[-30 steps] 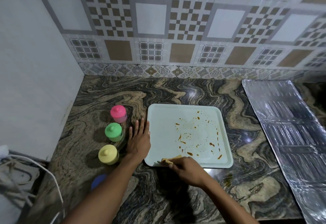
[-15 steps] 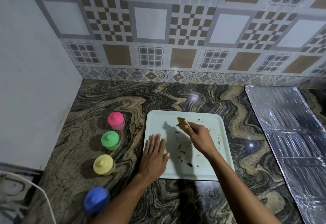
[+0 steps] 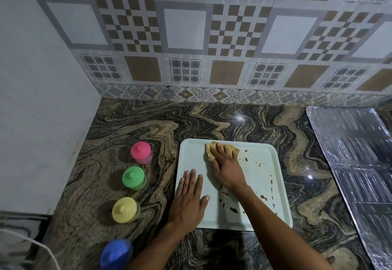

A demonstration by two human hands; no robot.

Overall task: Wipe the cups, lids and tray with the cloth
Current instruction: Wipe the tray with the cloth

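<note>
- R fingers (image 3: 219, 149): straight, slightly spread, pressed flat on the cloth (image 3: 210, 148). Nothing is pinched, so R hand (image 3: 226, 163) only pushes it. Risk: the cloth is held by pressure alone and could bunch or slip out on a fast stroke.
- Cloth lies on the tray (image 3: 191, 155) floor at its far edge, left of centre. Risk: a push further away runs it over the rim onto the counter (image 3: 127, 125).
- L fingers (image 3: 192, 179): straight, close together, flat on the tray's near-left part, so L hand (image 3: 187, 199) pins it. Risk: if that pressure eases, the tray prob. slides on the polished stone w/ each stroke.
- Brown stains (image 3: 246, 159): a trail down the right side and a patch near the R wrist, not yet wiped. Risk: a soiled cloth may smear rather than lift them, and the R forearm crossing above the near patch could pick some up.
- Cups sit off the tray in a row to its left, lids on: pink cup (image 3: 141, 152), green cup (image 3: 133, 177), yellow cup (image 3: 125, 209), blue cup (image 3: 116, 253). Risk: the L forearm passes near the blue cup and a sideways shift could knock it. Can't tell how near the counter's front it stands.
</note>
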